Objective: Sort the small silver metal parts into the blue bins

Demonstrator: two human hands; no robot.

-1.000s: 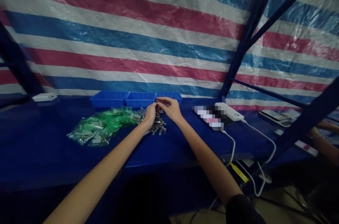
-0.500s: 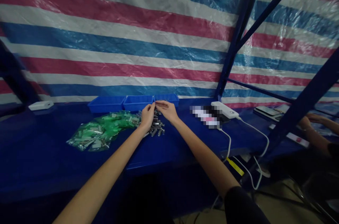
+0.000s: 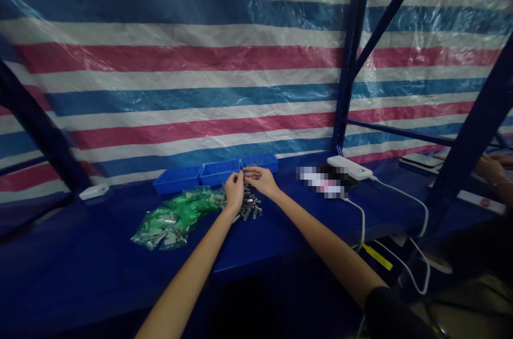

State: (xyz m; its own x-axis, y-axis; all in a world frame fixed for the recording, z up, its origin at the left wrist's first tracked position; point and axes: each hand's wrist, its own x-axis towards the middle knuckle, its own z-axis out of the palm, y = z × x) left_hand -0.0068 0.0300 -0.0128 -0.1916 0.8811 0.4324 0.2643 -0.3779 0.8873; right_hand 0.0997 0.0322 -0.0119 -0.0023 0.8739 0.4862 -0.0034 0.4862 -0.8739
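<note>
My left hand (image 3: 234, 191) and my right hand (image 3: 260, 179) meet at the fingertips above a pile of small metal parts (image 3: 251, 206) on the blue table. Fingers of both hands are pinched together; whatever lies between them is too small to make out. Just behind the hands stand three blue trays, at the left (image 3: 177, 180), in the middle (image 3: 220, 171) and at the right (image 3: 260, 161). Some small pieces show in the right tray. Left of the pile lies a green and clear plastic bag (image 3: 176, 218) with small parts inside.
On the right are a white power bank (image 3: 349, 168) with a cable, a blurred-out item (image 3: 323, 181) and a yellow tag (image 3: 377, 256). A white device (image 3: 94, 192) sits far left. Blue posts (image 3: 343, 61) frame the table; another person's hand (image 3: 492, 169) shows at the far right.
The whole view has shifted and tilted, so the table things appear farther right and slightly lower. Both hands remain together over the metal parts.
</note>
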